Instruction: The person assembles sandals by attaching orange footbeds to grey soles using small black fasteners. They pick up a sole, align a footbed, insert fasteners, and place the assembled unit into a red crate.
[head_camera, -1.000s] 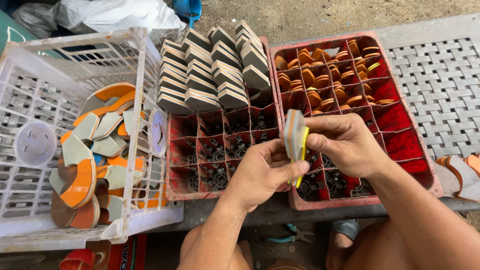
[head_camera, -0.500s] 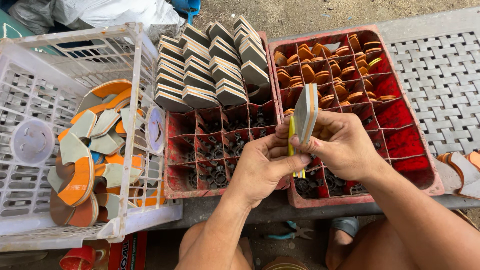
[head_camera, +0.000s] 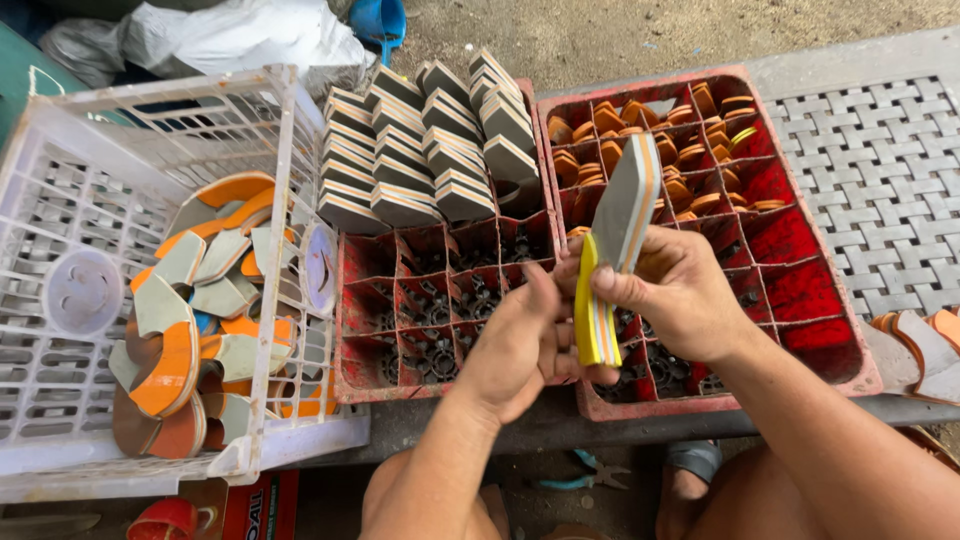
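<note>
Hands (head_camera: 600, 330) pinched on foam pieces (head_camera: 612, 260)

An outdoor sandal-making workshop. Red crates (head_camera: 700, 250) hold sorted foam pieces (head_camera: 430, 150). A white basket (head_camera: 150, 290) holds offcuts on bare ground.

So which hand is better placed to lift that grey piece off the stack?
Probably the right hand: its fingers already pinch the grey piece, fanned away from the yellow piece. The left hand steadies the stack below.

Grey foam piece (head_camera: 628, 200) with orange-striped edge, yellow-edged piece (head_camera: 590, 320), red crates (head_camera: 850, 360), white basket (head_camera: 90, 130)
</note>
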